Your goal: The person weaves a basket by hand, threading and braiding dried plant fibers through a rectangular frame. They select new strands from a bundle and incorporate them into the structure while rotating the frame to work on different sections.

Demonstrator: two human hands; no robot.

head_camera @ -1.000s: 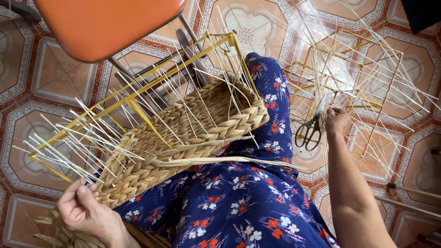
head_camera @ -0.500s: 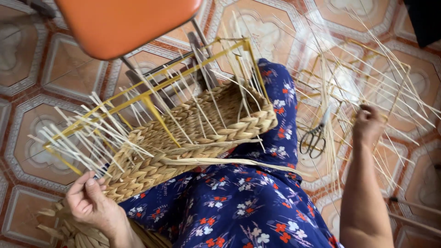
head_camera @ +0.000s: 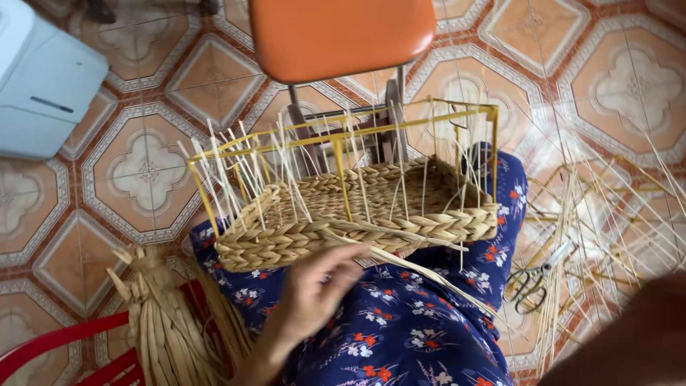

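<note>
A half-woven straw basket (head_camera: 371, 221) on a yellow wire frame (head_camera: 343, 129) rests on my lap, over blue flowered cloth (head_camera: 414, 329). Pale thin stakes stand up from its woven wall. My left hand (head_camera: 314, 293) is at the basket's near wall with its fingers spread. The fingertips touch a loose flat strand (head_camera: 414, 266) that trails off to the right. Only a blurred dark forearm (head_camera: 629, 343) shows at the bottom right; my right hand itself is out of the picture.
An orange chair seat (head_camera: 343, 32) on metal legs stands just beyond the basket. Scissors (head_camera: 532, 282) lie on the tiled floor at the right among loose reeds and another wire frame (head_camera: 607, 207). A straw bundle (head_camera: 161, 329), red plastic (head_camera: 50, 343) and a white appliance (head_camera: 43, 78) are on the left.
The basket has turned level across my lap. My left hand left the basket's corner and came to the middle of the near wall. My right hand drew back out of view.
</note>
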